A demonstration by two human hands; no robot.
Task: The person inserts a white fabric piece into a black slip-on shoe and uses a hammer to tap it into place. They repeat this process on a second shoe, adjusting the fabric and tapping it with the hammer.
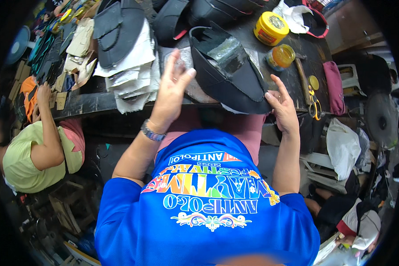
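A black shoe upper (228,73) lies at the front edge of the dark worktable, its inside partly open with a greyish, shiny patch on it. My right hand (283,106) is at the upper's near right edge, thumb and a finger pinching its rim while the index finger points up. To the left of the upper, my left hand (172,91) is raised with its fingers apart, holding nothing. A wristwatch (153,131) circles my left wrist. Close to my left hand, another black upper (119,35) rests on a stack of white lining pieces (135,86).
Right of the upper are a yellow tub (271,29), a glass jar of amber stuff (280,57), a hammer (303,82), yellow-handled scissors (314,106) and a magenta bundle (334,88). A person in light green (31,155) handles orange material (29,97) at left.
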